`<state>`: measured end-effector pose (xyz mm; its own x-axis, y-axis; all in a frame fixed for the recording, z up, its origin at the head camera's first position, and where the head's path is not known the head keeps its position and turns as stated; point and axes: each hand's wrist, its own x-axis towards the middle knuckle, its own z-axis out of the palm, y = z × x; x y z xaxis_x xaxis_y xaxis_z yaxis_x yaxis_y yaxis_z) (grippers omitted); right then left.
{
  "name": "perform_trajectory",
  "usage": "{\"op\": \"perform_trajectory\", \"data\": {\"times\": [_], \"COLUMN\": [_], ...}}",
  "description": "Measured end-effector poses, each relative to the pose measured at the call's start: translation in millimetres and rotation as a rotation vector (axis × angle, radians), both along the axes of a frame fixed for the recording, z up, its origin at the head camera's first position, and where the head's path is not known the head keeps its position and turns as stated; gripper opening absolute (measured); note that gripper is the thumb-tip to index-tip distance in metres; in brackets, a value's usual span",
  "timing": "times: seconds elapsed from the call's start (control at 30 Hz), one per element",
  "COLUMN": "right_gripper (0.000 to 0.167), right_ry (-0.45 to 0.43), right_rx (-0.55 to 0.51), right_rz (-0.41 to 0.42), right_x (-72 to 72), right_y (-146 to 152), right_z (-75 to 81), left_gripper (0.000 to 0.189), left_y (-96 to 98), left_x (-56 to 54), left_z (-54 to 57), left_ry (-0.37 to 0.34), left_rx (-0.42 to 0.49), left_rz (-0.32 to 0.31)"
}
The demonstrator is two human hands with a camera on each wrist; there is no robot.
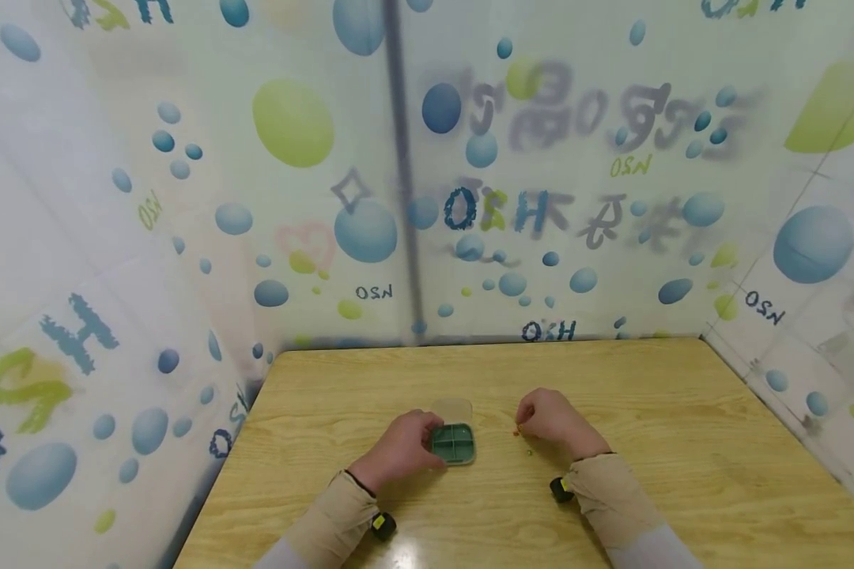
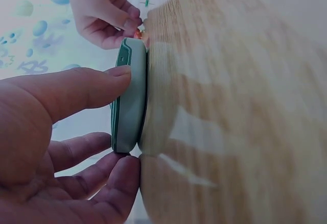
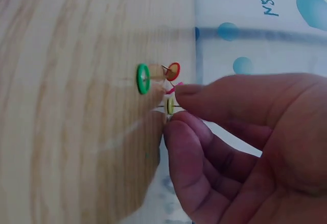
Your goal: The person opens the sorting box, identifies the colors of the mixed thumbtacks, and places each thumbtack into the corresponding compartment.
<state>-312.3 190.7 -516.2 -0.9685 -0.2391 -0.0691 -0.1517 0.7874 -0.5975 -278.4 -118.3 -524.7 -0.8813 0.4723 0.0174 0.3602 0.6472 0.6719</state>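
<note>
Left hand (image 1: 402,446): wide grip holds four-part box (image 1: 464,453) | right hand (image 1: 551,416), right of box: grip almost closed, can't tell if holding yellow thumbtack (image 3: 170,106)

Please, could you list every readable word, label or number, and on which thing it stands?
"H2O", mirrored, repeated: printed backdrop.
"2O", mirrored, first character unclear: backdrop's smaller lettering.
Grey handwriting across backdrop: too blurred to read.
Yellow labels on wrist cameras: too small.
Green four-compartment box: nothing readable.

The box (image 1: 462,453) at the head view's lower centre looks smooth plastic, the table (image 1: 356,379) beneath glossy and wood-grained. In the right-wrist view's middle, the red-rimmed tack (image 3: 174,72) looks metallic.
</note>
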Motion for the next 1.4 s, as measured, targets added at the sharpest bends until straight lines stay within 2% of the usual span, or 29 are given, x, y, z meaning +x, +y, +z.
{"op": "perform_trajectory", "data": {"times": [0.2,0.6,0.93,1.27,1.4], "right_gripper": [0.016,0.019,0.024,0.02,0.017], "right_ry": [0.016,0.014,0.059,0.036,0.012], "right_rx": [0.033,0.089,0.1,0.052,-0.013], "right_rz": [-0.004,-0.052,-0.03,-0.067,-0.091], "right_x": [2.7,0.3,3.0,2.9,2.4], "right_y": [-4.4,-6.1,-7.7,-6.6,-7.3], "right_z": [2.8,-1.2,2.9,2.7,4.1], "left_gripper": [0.062,0.061,0.062,0.062,0.062], "left_y": [0.2,-0.7,-0.9,-1.2,-1.1], "left_x": [-0.2,1.3,1.2,1.3,1.1], "left_z": [-0.2,0.5,-1.1,-1.9,-1.9], "left_ry": [-0.002,-0.001,-0.009,-0.013,-0.017], "left_rx": [0.003,0.002,0.011,0.014,0.016], "left_rz": [-0.005,-0.006,0.001,0.001,0.0]}}
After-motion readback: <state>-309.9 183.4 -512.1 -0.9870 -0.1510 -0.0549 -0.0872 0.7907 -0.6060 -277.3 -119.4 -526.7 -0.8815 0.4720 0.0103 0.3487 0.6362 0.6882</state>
